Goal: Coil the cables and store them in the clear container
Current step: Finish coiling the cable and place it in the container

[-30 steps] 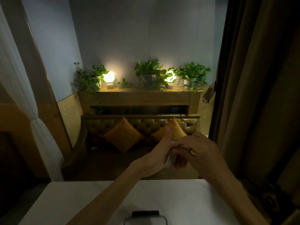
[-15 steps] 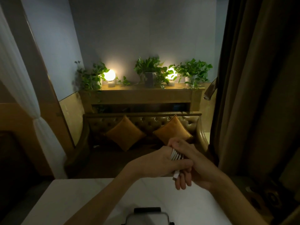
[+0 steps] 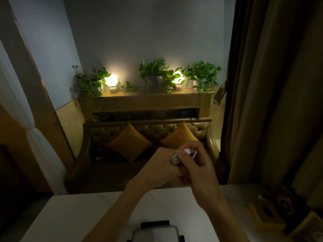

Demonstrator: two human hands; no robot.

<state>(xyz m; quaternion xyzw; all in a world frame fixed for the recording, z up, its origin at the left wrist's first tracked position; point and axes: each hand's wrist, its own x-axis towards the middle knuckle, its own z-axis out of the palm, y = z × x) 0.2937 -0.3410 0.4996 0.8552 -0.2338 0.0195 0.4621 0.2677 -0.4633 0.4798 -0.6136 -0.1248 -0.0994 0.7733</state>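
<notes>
White cable on my feed is bunched into a coil and gripped in the left hand. Right hand pinches its loose end, both up over the table's far edge. Container sits at the near edge.

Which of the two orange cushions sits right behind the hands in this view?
The right cushion: its lower corner is hidden by the right hand. The left cushion shows whole, off to the left.
</notes>
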